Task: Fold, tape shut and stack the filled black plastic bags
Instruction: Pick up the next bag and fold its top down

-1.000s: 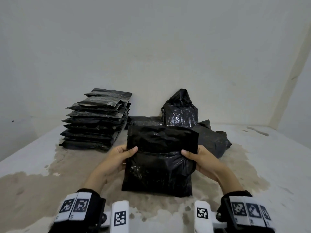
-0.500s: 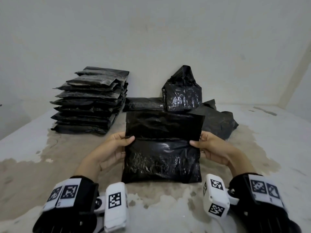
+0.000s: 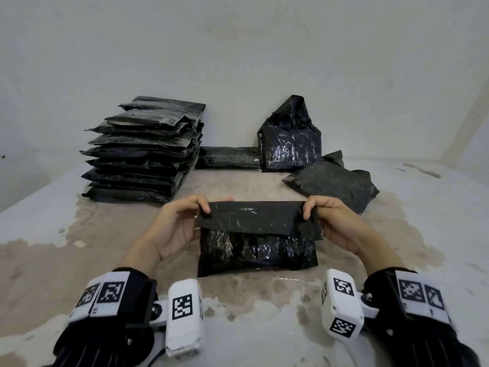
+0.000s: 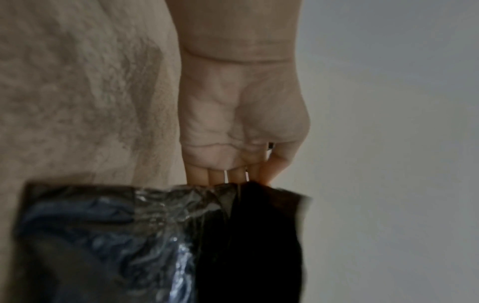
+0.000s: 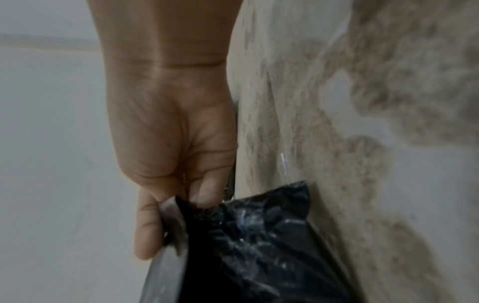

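Stained counter (image 3: 264,327) carried a stack of bags (image 3: 143,152) at back left. Left hand (image 3: 177,229) and right hand (image 3: 336,226) each pinched a top corner of the folded-over bag (image 3: 258,247).

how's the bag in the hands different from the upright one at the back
The held bag lies low and flat, its top flap folded forward; the upright bag stands tall with its top bunched to a peak. The left hand and right hand pinch the held bag's top corners; nothing touches the upright bag. Both are shiny black plastic, filled, with no tape visible.
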